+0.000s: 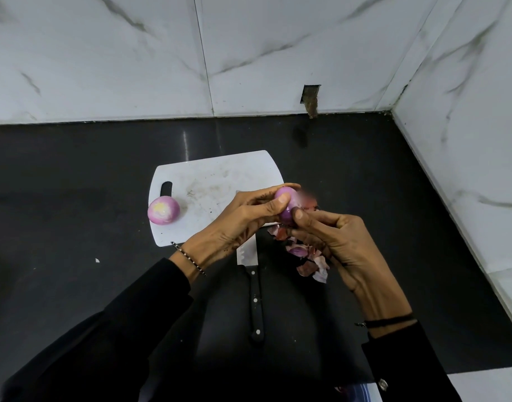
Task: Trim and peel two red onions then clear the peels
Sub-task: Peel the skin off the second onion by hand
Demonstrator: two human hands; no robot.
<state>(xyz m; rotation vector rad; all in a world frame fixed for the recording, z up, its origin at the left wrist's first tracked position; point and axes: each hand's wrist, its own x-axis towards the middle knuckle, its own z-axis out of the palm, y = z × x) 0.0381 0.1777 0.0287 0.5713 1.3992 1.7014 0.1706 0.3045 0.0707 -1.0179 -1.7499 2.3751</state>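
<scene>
Aloft, onion (287,205) in left hand (239,220).

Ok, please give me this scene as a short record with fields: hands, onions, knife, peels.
left hand: holds the second onion
right hand: pinches the second onion
peeled onion: on the cutting board, left end
knife: on the counter, handle toward the person, blade partly hidden by the left hand
peels: heaped on the counter, right of the knife; not yet cleared
</scene>
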